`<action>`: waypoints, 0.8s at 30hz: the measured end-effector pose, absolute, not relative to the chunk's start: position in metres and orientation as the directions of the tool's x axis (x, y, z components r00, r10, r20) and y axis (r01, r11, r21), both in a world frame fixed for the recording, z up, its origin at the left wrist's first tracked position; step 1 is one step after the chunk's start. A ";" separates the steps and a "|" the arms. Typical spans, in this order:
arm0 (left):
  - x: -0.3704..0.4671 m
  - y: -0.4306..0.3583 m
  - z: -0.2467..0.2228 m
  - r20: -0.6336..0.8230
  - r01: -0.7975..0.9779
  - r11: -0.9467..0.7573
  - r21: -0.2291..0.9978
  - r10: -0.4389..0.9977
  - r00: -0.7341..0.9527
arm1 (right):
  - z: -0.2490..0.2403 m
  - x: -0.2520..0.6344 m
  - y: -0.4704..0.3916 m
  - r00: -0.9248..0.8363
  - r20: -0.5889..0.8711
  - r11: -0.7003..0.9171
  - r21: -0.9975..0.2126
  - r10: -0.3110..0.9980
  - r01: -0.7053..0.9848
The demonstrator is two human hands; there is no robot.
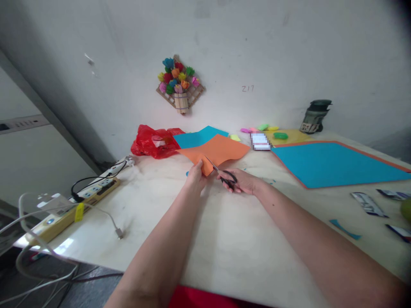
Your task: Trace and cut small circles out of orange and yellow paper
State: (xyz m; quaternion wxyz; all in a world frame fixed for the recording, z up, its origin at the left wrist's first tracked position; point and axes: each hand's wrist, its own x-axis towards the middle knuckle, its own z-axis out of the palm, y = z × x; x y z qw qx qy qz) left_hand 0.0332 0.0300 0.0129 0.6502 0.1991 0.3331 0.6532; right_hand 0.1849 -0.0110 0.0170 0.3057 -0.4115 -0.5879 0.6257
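Observation:
An orange sheet of paper (221,147) is held up above the middle of the table, its near corner pointing toward me. My left hand (195,176) grips that sheet near this corner, thumb on top. In my right hand (242,182) is a pair of scissors (228,176) with black handles, fingers through the loops. The blades lie across the orange paper close to my left thumb; whether they are parted I cannot tell. Behind the orange paper lies a blue sheet (201,137). A small blue scrap (187,173) shows beside my left hand.
A red plastic bag (149,143) lies at the back left, with a power strip (93,190) and cables along the left edge. To the right are a phone (260,141), a large blue sheet (340,166) on orange, a dark bottle (316,116) and a curved blue strip (345,230).

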 end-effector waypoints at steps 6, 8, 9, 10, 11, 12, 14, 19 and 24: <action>0.038 0.025 0.019 -0.191 -0.735 0.075 0.674 0.979 -0.075 | 0.016 0.185 -0.011 -0.479 -0.121 -0.104 -0.993 0.869 0.062; 0.039 0.025 0.020 -0.191 -0.741 0.068 0.668 0.978 -0.083 | 0.014 0.186 -0.010 -0.481 -0.112 -0.101 -0.994 0.869 0.050; 0.039 0.024 0.020 -0.189 -0.742 0.066 0.667 0.978 -0.083 | 0.014 0.186 -0.010 -0.479 -0.109 -0.100 -0.994 0.871 0.045; 0.040 0.024 0.021 -0.182 -0.742 0.060 0.668 0.980 -0.085 | 0.013 0.186 -0.010 -0.475 -0.106 -0.098 -0.994 0.873 0.042; 0.040 0.024 0.021 -0.170 -0.742 0.050 0.668 0.982 -0.087 | 0.013 0.185 -0.009 -0.472 -0.104 -0.097 -0.995 0.876 0.038; 0.040 0.024 0.021 -0.158 -0.743 0.038 0.668 0.983 -0.091 | 0.013 0.185 -0.009 -0.469 -0.102 -0.096 -0.995 0.877 0.036; 0.039 0.024 0.021 -0.143 -0.746 0.022 0.666 0.985 -0.099 | 0.013 0.185 -0.010 -0.466 -0.099 -0.096 -0.995 0.879 0.032; 0.039 0.024 0.022 -0.147 -0.750 0.016 0.661 0.983 -0.108 | 0.013 0.183 -0.010 -0.463 -0.094 -0.088 -0.996 0.881 0.035; 0.038 0.024 0.023 -0.153 -0.771 0.030 0.636 0.984 -0.087 | 0.014 0.182 -0.010 -0.461 -0.089 -0.075 -0.996 0.883 0.047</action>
